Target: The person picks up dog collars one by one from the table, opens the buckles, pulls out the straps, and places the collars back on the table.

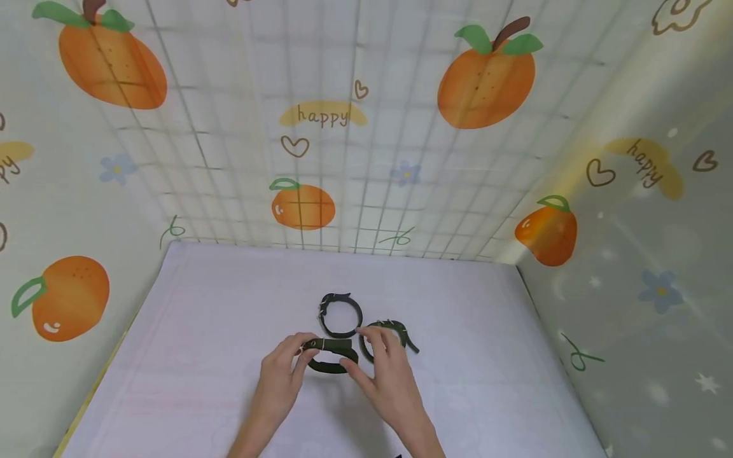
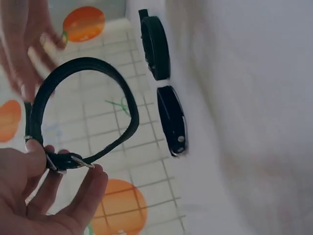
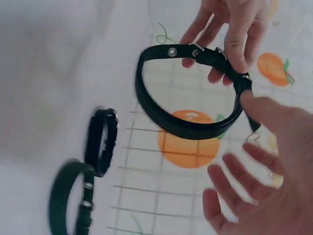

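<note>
A dark green buckled collar (image 1: 331,368), closed into a loop, is held up above the white table. My left hand (image 1: 279,370) pinches it beside the metal buckle (image 2: 80,160), between thumb and fingers. On its other side, the thumb of my right hand (image 1: 392,378) touches the band, while that hand's fingers (image 3: 234,183) are spread away from it. Eyelets and the strap's loose end (image 3: 253,122) show in the right wrist view. Just beyond the hands lie a dark collar (image 1: 342,334) and a green collar (image 1: 411,342), both looped; my right fingers partly cover the green one.
The white table (image 1: 200,331) reaches back to a grid wall hung with a printed sheet (image 1: 389,210). Side sheets with orange prints (image 1: 71,299) stand left and right. A small dark object (image 1: 399,455) shows at the bottom edge of the head view.
</note>
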Tool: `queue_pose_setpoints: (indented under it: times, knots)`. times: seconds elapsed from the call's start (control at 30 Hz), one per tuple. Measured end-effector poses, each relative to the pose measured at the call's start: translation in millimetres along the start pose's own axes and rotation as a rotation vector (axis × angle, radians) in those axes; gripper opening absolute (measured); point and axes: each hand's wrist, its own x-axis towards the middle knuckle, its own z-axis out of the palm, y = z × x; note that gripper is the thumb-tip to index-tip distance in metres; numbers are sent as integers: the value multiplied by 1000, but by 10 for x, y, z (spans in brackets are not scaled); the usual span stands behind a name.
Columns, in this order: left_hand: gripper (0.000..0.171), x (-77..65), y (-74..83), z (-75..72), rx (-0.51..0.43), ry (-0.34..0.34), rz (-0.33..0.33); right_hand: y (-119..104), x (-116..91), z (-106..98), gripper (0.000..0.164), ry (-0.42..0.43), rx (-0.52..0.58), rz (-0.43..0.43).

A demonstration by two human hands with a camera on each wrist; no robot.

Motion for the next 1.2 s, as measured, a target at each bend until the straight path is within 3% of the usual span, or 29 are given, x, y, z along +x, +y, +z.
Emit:
queue_pose_setpoints:
  times: [0.13,0.27,0.5,0.77,0.87,1.07,1.2]
  knots:
    - [24,-17,91,11,46,-62,64,-33,35,-10,48,-65,-4,-154]
    - [25,-26,144,30,54,-68,107,-56,54,35,36,-101,43,-214]
    - [27,16,178,59,-12,-17,63,-21,120,95,35,-118,369,-126]
    - [23,73,173,89,-145,12,45,3,166,118,26,-85,549,-66]
    - [20,86,173,77,-200,-1,1,-3,173,108,23,-74,587,-49]
    - [18,80,179,47,-364,-29,-155,-11,178,104,22,-31,611,0]
    - [18,79,177,45,-416,-54,-180,-5,197,84,22,-30,602,9]
